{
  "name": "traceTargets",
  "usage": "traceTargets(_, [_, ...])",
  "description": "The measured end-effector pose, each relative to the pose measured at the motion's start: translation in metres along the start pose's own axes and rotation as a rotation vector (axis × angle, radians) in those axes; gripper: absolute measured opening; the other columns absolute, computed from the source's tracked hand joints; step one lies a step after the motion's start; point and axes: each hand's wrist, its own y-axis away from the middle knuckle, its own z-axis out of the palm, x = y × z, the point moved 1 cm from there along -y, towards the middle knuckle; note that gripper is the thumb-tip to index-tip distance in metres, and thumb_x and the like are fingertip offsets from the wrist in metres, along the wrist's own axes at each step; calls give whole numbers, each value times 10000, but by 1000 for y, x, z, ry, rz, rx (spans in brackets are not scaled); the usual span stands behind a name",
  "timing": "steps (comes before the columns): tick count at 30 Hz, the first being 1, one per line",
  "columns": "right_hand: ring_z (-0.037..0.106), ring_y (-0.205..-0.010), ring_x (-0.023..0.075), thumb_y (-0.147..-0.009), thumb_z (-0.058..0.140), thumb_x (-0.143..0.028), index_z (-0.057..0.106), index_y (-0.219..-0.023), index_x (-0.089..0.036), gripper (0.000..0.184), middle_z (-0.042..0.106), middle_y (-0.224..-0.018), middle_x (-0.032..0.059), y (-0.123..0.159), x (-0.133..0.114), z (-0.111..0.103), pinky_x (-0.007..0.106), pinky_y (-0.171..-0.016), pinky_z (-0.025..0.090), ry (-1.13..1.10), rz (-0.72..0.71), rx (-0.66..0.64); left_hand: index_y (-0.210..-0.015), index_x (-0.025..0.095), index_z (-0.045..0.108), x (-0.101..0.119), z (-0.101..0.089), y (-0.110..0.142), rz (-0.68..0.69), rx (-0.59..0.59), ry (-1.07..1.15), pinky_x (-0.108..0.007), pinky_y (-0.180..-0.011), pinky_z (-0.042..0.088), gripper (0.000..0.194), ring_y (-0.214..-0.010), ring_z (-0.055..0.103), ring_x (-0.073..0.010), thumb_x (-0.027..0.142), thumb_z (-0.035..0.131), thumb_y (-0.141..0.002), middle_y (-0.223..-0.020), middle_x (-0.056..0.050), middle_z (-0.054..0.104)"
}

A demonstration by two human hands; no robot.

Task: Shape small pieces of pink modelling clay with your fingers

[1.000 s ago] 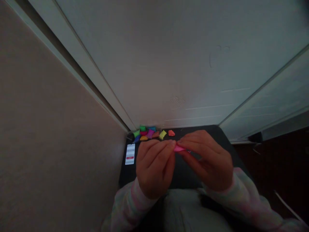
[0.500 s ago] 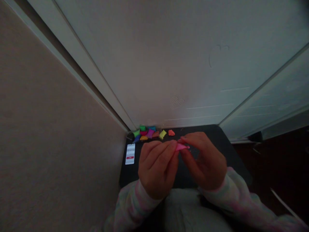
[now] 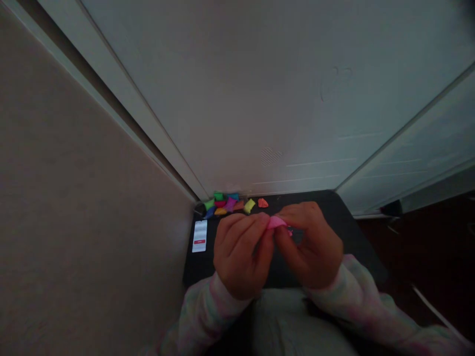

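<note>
Between my two hands is a small pink piece of modelling clay (image 3: 276, 223), held above the dark table. My left hand (image 3: 241, 252) pinches its left side between thumb and fingers. My right hand (image 3: 313, 244) has closed on the right side, thumb below and fingers above. A few pink bits (image 3: 290, 232) show just under the right fingertips; whether they are joined to the piece I cannot tell. Behind the hands, an orange-pink lump of clay (image 3: 262, 203) lies near the table's back edge.
Several small coloured packets (image 3: 230, 203) are heaped at the back left of the black table (image 3: 334, 207), with a yellow packet (image 3: 249, 205) at their right end. A phone with a lit screen (image 3: 199, 236) lies at the left. A white panel (image 3: 237, 123) rises behind the table.
My right fingers have moved left onto the pink clay, and now pinch it close to my left fingertips. Its pointed right end is now covered.
</note>
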Motion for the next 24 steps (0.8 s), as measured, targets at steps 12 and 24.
traceTargets(12, [614, -635, 170, -747, 573, -113, 555, -803, -172, 84, 674, -667, 35, 1, 3, 0, 341, -608, 412, 91, -57, -60, -849, 137, 616, -2, -4, -6, 52, -22, -80, -327, -696, 519, 206, -741, 587, -162, 59, 668, -665, -759, -38, 668])
traceTargets(24, [616, -663, 172, -746, 556, -114, 552, -875, -179, 145, 678, -688, 23, -1, -1, -11, 366, -663, 416, 46, -183, -72, -838, 139, 601, -3, -20, 4, 252, -26, -67, -326, -669, 481, 170, -764, 528, -159, 71, 645, -688, -776, -25, 625])
